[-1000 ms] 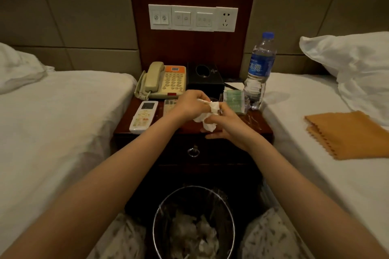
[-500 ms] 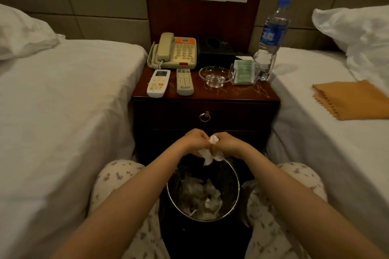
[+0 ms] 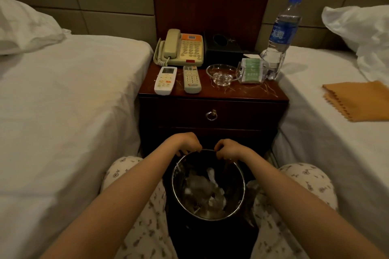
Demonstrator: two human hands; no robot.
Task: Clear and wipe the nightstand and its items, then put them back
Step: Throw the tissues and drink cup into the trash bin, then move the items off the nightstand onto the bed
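Bin (image 3: 172, 184) stands in front of nightstand (image 3: 242, 94), below its drawer, between the knees. White tissue wad (image 3: 211, 174) is seen inside, on top of other rubbish.

L hand (image 3: 185, 143) and R hand (image 3: 230, 149) are held at the bin's rim on the nightstand side, a gap between them. Fingers are curled downward and no tissue is held. Whether rim or liner is pinched can't be told.

Nightstand top still fully loaded. Front: AC remote (image 3: 165, 80), TV remote (image 3: 191, 79), glass dish (image 3: 222, 73), card holder (image 3: 251, 70). Back: phone (image 3: 181, 48), black tissue box (image 3: 223, 47). Water bottle (image 3: 277, 42) at back R corner. Orange cloth (image 3: 362, 101) lies on the bed R of nightstand.

Step judged: rubbish disposal finished; clearing proper not yet begun. Next move prob. needs hands lifted up to the top, items taken off one by one to a bed, then cloth fetched. Dish and bottle to be handled w/ care.

Vs 0.5 s ago: tissue was pinched between both hands over the bin. It has since been dropped in and the hands have parted. Items on top unchanged.
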